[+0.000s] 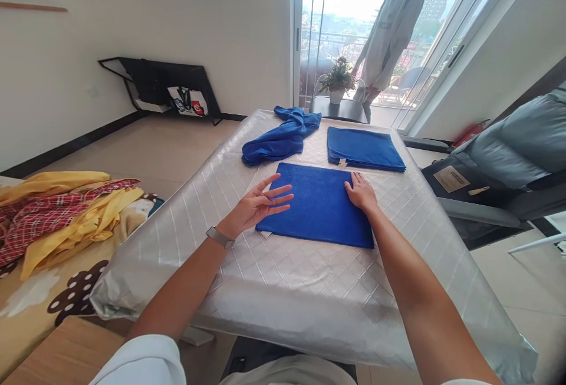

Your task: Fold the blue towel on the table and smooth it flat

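A folded blue cloth [322,208] lies flat in front of me on the table, with a small white tag at its lower left edge. My left hand [260,201] is at the cloth's left side, fingers spread and holding nothing; whether it touches the fabric I cannot tell. On the cloth's right upper corner rests my right hand [361,190], its fingers stretched out flat. Behind, to the right, is a neat stack of folded blue cloths [365,146] with a white tag. A crumpled heap of blue cloth [283,136] lies further back on the left.
A silvery quilted cover [292,273] drapes the table. Yellow and red plaid fabrics [66,208] lie on a bed at the left. A grey armchair [481,208] stands right. Beyond the table are a potted plant [338,81] on a black chair and a standing person [387,31].
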A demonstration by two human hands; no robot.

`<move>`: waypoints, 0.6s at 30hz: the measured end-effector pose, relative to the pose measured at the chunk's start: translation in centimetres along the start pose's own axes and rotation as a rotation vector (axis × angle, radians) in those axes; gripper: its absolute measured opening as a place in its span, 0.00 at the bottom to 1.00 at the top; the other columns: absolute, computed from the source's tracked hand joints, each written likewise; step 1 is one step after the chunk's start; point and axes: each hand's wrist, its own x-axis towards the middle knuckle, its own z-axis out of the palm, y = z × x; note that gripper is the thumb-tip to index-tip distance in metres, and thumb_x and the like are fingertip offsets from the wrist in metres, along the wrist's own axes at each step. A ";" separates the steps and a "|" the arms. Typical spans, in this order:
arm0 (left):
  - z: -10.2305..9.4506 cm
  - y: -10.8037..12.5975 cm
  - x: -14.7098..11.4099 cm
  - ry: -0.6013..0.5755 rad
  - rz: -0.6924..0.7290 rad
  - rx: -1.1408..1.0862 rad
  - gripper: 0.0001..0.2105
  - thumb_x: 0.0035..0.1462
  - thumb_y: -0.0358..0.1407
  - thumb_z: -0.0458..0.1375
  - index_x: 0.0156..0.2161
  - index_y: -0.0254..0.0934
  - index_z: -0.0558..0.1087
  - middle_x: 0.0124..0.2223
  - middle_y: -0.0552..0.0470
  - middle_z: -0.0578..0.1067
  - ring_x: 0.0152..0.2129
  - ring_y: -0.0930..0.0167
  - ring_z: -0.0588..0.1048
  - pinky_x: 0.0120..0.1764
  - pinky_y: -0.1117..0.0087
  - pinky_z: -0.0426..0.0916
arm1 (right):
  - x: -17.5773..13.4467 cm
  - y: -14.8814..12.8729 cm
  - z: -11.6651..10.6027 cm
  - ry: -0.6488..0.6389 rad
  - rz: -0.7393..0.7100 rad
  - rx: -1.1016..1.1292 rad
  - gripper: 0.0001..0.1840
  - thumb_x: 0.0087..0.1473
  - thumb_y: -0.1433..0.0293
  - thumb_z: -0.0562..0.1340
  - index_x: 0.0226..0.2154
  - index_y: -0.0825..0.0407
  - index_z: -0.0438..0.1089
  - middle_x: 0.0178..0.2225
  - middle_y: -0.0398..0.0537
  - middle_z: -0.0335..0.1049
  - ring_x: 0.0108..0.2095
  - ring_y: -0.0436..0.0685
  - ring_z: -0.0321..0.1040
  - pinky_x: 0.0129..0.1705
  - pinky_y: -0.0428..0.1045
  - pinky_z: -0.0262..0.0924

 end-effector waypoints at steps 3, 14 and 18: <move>-0.3 -0.6 0.2 -0.029 -0.005 0.029 0.38 0.55 0.23 0.60 0.70 0.49 0.62 0.65 0.45 0.73 0.63 0.54 0.71 0.67 0.39 0.56 | 0.0 0.0 0.1 0.005 -0.004 0.006 0.37 0.71 0.56 0.43 0.74 0.59 0.50 0.76 0.54 0.44 0.75 0.60 0.40 0.74 0.56 0.38; -1.2 -2.3 1.6 0.100 -0.003 0.155 0.36 0.48 0.23 0.60 0.64 0.43 0.69 0.63 0.42 0.74 0.62 0.58 0.71 0.69 0.48 0.55 | -0.2 -0.2 0.1 0.017 -0.003 0.052 0.38 0.71 0.55 0.43 0.74 0.59 0.50 0.76 0.53 0.45 0.75 0.60 0.40 0.74 0.57 0.38; -1.1 -2.7 2.3 0.123 -0.033 0.186 0.34 0.49 0.23 0.59 0.63 0.42 0.69 0.60 0.41 0.77 0.59 0.59 0.75 0.68 0.49 0.57 | -0.4 -0.3 0.1 0.025 -0.003 0.067 0.37 0.71 0.56 0.44 0.74 0.57 0.51 0.76 0.53 0.46 0.75 0.59 0.40 0.74 0.57 0.38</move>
